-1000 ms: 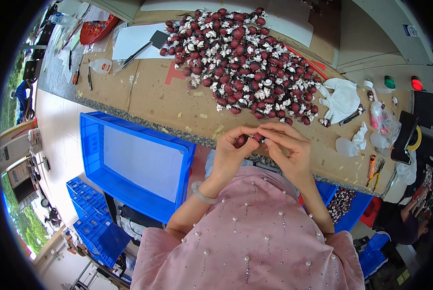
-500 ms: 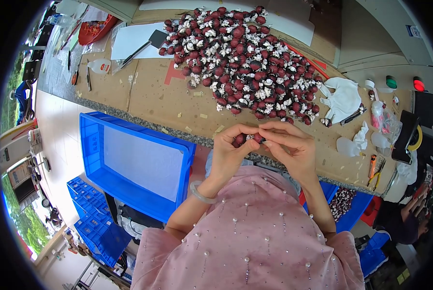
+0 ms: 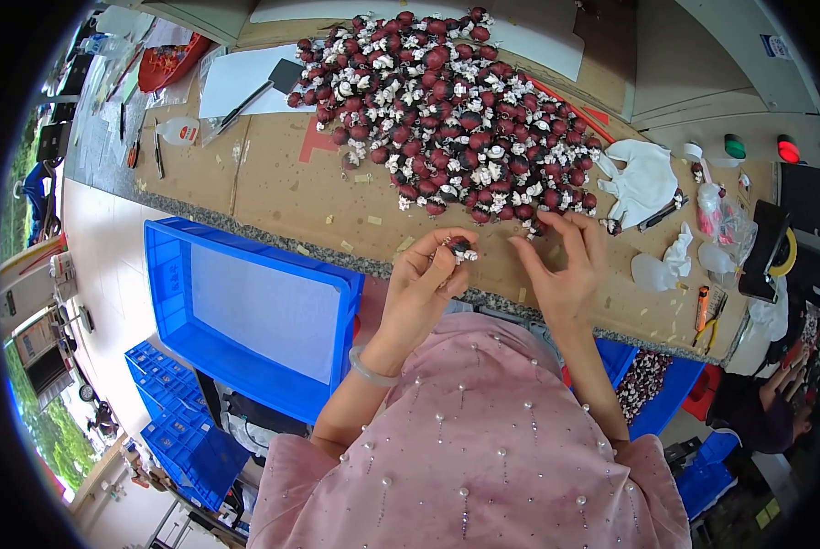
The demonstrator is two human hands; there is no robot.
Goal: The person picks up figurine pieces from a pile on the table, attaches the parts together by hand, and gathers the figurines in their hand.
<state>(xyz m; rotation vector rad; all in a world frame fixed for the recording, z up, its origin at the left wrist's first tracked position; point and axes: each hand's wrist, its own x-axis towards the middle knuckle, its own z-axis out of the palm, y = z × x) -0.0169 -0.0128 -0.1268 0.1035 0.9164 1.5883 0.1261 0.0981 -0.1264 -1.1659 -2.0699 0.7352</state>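
Note:
A small round dark-red and black piece with a white tuft-like part (image 3: 461, 248) sits between the thumb and fingers of my left hand (image 3: 416, 284), above the table's near edge. My right hand (image 3: 566, 276) is raised to its right, thumb and index finger apart, with nothing visible in it. Its fingertips reach the near edge of a large pile (image 3: 447, 119) of similar red and white pieces. Whether they touch a piece there I cannot tell.
On the brown-covered table (image 3: 273, 197) lie a white glove (image 3: 639, 183), a black spatula-like tool (image 3: 254, 101) and pliers (image 3: 714, 329). A blue crate (image 3: 254, 302) stands below left. A red stick (image 3: 575, 110) borders the pile. Another person (image 3: 749, 412) is at the far right.
My hands were together at the piece. Now my right hand has let go and moved right, opening toward the pile, while my left keeps the piece, turned so its white part shows.

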